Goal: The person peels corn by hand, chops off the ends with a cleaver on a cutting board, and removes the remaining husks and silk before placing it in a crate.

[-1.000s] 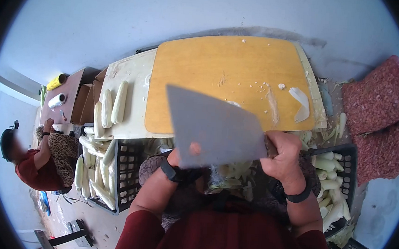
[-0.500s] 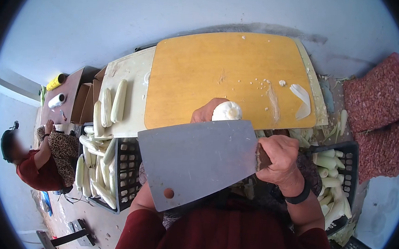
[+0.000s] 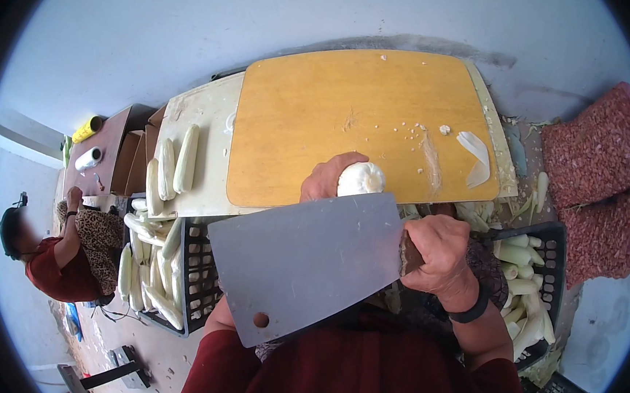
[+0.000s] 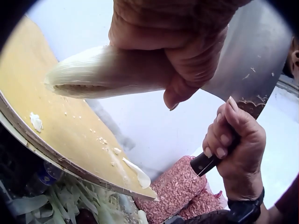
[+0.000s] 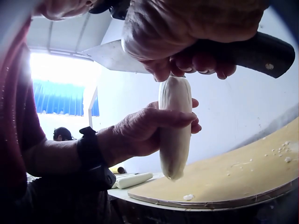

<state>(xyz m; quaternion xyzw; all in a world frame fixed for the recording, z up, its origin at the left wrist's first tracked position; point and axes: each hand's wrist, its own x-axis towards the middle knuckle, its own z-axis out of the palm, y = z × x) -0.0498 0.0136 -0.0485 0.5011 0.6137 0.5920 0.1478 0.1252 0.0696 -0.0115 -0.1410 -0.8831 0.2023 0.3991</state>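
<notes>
"Judging by how things lay, which step was in hand?"

"Trimming the stem end, I'd say. The left hand (image 3: 323,179) had its fingers wrapped round a pale-husked corn ear (image 3: 361,179), held up in the air by the near edge of the yellow board (image 3: 314,101) on the table (image 3: 213,131), its tip pointing down."

"And the cleaver (image 3: 307,258)?"

"Gripped by its handle (image 5: 261,53) in the right hand (image 3: 439,253), the broad blade close by the ear's upper end. Whether steel touched husk, I couldn't tell."

"So what did the next move call for?"

"A firm hold on the ear, I'd judge, with the left fingers clear of the edge and the blade lined up with the stem. A shallow cut seemed wise; a deep one could have bitten into the kernels."
</notes>
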